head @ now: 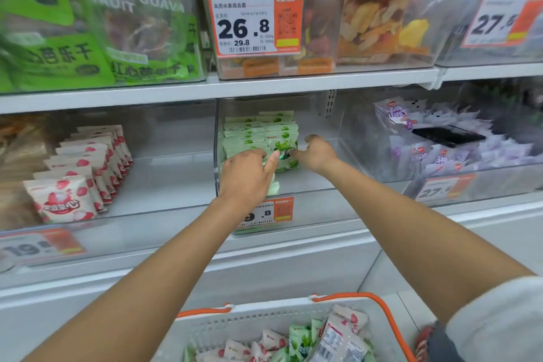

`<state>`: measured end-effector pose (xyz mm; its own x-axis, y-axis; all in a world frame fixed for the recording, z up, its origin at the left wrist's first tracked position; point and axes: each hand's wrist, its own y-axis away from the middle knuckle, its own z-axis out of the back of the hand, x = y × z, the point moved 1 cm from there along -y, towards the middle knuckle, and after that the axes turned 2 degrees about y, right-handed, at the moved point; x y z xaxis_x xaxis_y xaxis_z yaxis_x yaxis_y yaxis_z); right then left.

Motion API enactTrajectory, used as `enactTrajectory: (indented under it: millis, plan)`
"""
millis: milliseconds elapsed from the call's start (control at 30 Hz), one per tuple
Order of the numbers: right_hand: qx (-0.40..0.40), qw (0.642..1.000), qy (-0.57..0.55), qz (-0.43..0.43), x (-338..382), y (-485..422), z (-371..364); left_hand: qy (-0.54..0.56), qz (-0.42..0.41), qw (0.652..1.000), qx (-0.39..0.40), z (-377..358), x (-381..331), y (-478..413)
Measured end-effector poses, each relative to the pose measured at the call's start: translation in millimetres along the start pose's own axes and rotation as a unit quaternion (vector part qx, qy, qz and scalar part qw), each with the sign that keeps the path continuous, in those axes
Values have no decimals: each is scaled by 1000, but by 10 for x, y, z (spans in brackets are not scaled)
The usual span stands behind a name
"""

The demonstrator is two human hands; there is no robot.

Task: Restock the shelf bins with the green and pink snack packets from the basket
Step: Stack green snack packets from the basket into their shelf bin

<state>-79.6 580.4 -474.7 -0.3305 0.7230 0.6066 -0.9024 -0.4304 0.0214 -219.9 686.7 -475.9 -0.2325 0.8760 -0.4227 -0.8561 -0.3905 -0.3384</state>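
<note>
My left hand (pixel 249 170) and right hand (pixel 316 153), fingers loose, steady the front green packet (pixel 283 153); it looks light, soft, slippery, best pinched by its edges.

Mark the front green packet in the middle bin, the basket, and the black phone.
Green packet (pixel 284 146), head view: on its printed front face.
Basket (pixel 235 321), head view: on its white near wall.
Phone (pixel 448 136), head view: on its dark screen, atop purple packets.
</note>
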Motion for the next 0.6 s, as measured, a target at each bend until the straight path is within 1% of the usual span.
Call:
enactTrajectory:
  millis: [67, 167, 233, 267, 333, 400, 467, 500, 533, 600]
  plan:
    - [-61, 997, -8, 47, 12, 253, 94, 48, 4, 999, -26, 71, -49, 44]
    - [-154, 979, 4, 134, 28, 762, 190, 49, -28, 996, -75, 234, -205, 304]
    - [-173, 970, -14, 171, 1, 1141, 149, 46, -24, 996, -75, 320, -277, 569]
    - [-162, 971, -35, 171, -46, 1311, 75, 48, -12, 997, -66, 329, -275, 718]
    - [-103, 981, -75, 146, -193, 1601, -159, 60, 37, 997, -25, 264, -195, 1024]
    - [-1, 992, -64, 109, -395, 1832, -478, 65, 115, 990, 55, 85, 33, 1344]
    - [106, 992, -37, 64, -671, 2038, -835, 48, 178, 971, 151, -93, 357, 1676]
    - [143, 989, -23, 40, -829, 2128, -1003, 42, 199, 961, 188, -155, 529, 1837]
    - [170, 985, -3, 18, -996, 2202, -1170, 39, 216, 951, 215, -205, 688, 1975]
    - [225, 971, 73, -15, -1311, 2331, -1468, 36, 240, 939, 243, -280, 898, 2182]
